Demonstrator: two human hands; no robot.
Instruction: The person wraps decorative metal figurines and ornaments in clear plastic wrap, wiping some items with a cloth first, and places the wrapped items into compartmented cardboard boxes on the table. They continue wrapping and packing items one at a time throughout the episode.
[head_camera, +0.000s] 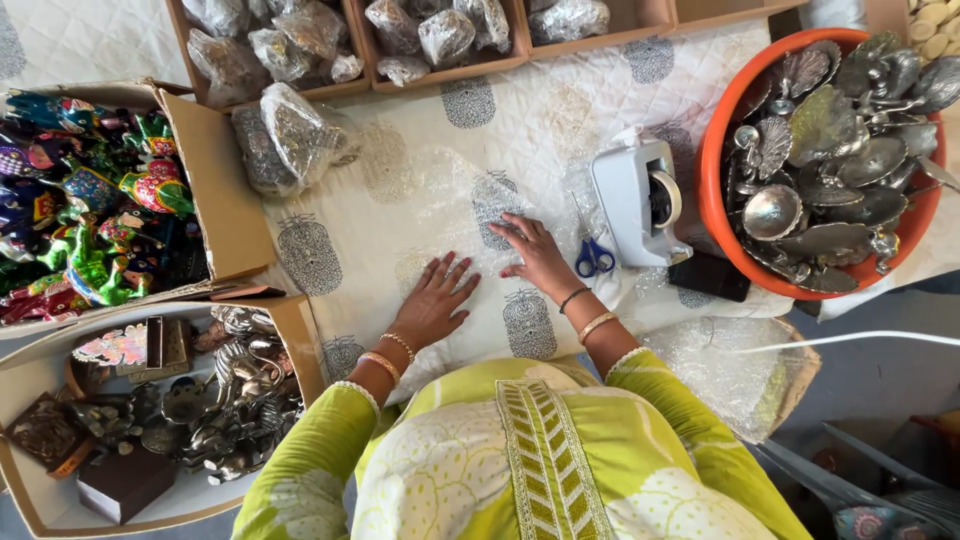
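Taking the sheet of clear bubble wrap (440, 190) as the landmark: far to its left a cardboard box (205, 170) holds glossy, brightly painted animal figurines (90, 200), and below that a second box (290, 340) holds dull silver metal figures and dark wooden pieces. At the sheet's upper left edge lies a lumpy bundle (290, 140) already wrapped in the same dimpled film. The sheet itself lies flat on the quilted, block-printed cloth (330, 250) that covers the worktop. The left hand (437, 297) rests palm down on the sheet's near edge, its grip fully open, fingers spread and holding nothing. Just beside it the right hand (535, 255) presses the sheet likewise, flat, fingers splayed and empty. Blue-handled scissors (595, 257) lie touching the sheet's right edge, a white tape dispenser (640, 200) just beyond them, then a round orange tub (715, 160) piled with shiny shell-shaped and leaf-shaped metal dishes (830, 150)
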